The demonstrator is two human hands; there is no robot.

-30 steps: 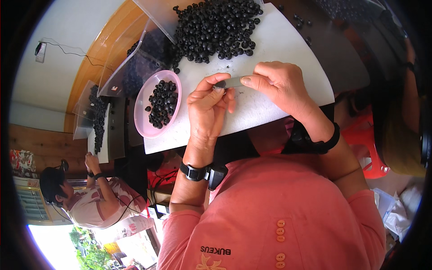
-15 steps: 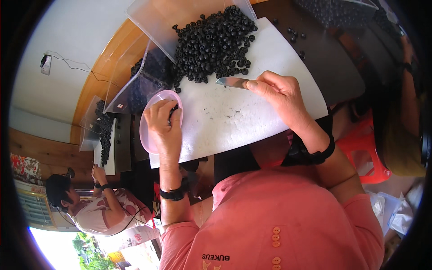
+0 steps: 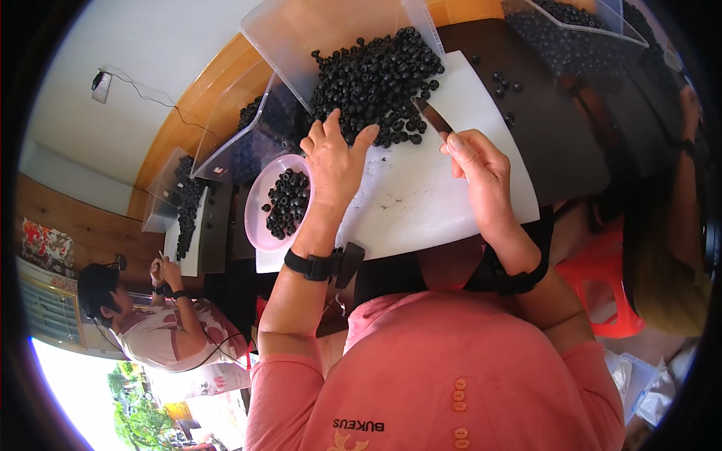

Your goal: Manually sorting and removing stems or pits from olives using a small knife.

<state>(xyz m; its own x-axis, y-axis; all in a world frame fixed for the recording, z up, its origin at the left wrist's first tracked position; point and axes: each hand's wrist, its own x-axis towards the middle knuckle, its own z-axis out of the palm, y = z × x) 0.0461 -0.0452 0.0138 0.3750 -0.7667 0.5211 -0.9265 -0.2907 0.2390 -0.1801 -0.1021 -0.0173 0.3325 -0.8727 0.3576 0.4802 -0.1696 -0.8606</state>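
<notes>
My left hand (image 3: 335, 159) reaches over the white board (image 3: 406, 214) with its fingers spread, at the near edge of a heap of small round black beads with holes (image 3: 368, 79). Nothing shows in its grasp. To the left of that wrist, a pink oval bowl (image 3: 258, 225) holds several of the same black pieces (image 3: 287, 203). My right hand (image 3: 485, 177) is closed around the handle of a small knife (image 3: 432, 115). The blade points up and left, close to the heap's right edge.
A clear plastic bin (image 3: 274, 37) lies tipped behind the heap. Another clear bin (image 3: 226, 146) with black pieces stands to the left. Loose pieces (image 3: 500, 83) lie on the dark table (image 3: 556, 128). A person (image 3: 162, 316) works at the left; another person's arm (image 3: 686, 124) is at far right.
My left hand has left the pink bowl and moved up and right to the heap, its fingers now spread. The knife in my right hand has tilted upward. The view has shifted slightly.
</notes>
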